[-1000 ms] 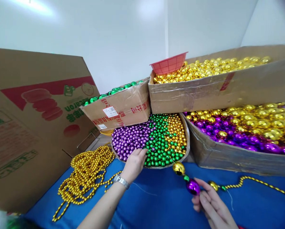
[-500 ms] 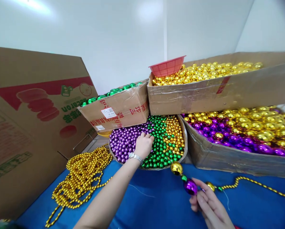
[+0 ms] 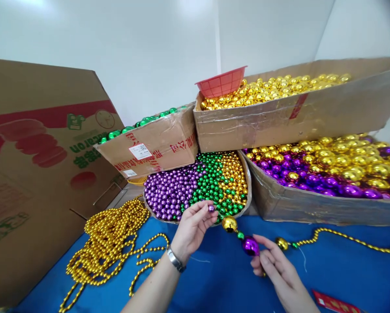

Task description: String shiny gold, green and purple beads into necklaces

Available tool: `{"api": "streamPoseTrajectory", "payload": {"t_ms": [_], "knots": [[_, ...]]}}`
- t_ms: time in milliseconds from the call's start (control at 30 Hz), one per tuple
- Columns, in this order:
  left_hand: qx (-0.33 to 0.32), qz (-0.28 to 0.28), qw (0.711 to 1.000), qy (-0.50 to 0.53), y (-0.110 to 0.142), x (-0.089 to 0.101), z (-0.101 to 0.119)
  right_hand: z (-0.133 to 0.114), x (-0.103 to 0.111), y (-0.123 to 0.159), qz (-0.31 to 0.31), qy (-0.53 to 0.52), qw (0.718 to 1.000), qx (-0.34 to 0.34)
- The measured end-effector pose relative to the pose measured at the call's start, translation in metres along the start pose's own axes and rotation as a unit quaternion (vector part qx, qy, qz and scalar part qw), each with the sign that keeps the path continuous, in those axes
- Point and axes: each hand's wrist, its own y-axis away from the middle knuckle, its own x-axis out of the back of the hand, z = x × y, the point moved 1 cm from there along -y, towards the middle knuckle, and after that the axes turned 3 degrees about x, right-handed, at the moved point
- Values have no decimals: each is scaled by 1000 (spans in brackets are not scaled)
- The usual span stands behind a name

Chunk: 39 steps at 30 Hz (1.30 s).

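Note:
Between the thumb and fingers of my left hand [image 3: 197, 224] is a small purple bead [image 3: 211, 208], held just over the front of a box of small beads [image 3: 171, 191]. That box holds purple, green and gold beads side by side. My right hand [image 3: 276, 263] pinches a strung piece by its large purple bead [image 3: 250, 246]. A small green bead [image 3: 240, 235] and a large gold bead [image 3: 229, 224] sit further along the same piece, its gold end near my left fingertips. Whatever lies inside my right fingers is mostly hidden.
A pile of gold bead strands [image 3: 110, 239] lies on the blue table cover [image 3: 214, 282]. Boxes of green balls [image 3: 149, 150], gold balls [image 3: 279, 117] and mixed gold and purple balls [image 3: 312, 204] stand behind. A red basket [image 3: 221, 82] rests on one; a large carton [image 3: 45, 182] stands left.
My left hand has come out of the box, back toward me, with a small purple bead. My right hand keeps its pinch on the large purple bead. The view has shifted slightly.

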Motion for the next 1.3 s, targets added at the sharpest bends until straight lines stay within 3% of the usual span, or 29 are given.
{"api": "streamPoseTrajectory", "payload": {"t_ms": [267, 433, 667, 800, 933, 1067, 1167, 1300], "knots": [[-4, -4, 1000, -11, 8, 2, -1, 1, 2, 0, -25, 22, 999, -1], [-28, -9, 993, -117, 14, 5, 4, 7, 10, -4, -72, 101, 992, 17], [-24, -7, 961, -276, 31, 12, -22, 44, 4, 2, -116, 255, 960, 24], [-72, 5, 931, -359, 42, 11, -34, 58, 7, 7, -143, 366, 917, 74], [-135, 0, 887, -442, 53, 2, -19, 30, 13, 2, -131, 417, 887, 151], [-206, -7, 855, -476, 59, -14, 5, -17, -6, -10, -123, 358, 907, 186], [-231, -6, 858, -459, 61, -24, 14, -32, -30, -17, -156, 328, 906, 219], [-237, 17, 882, -407, 64, -22, 16, -17, -42, -19, -189, 319, 898, 236]]}}
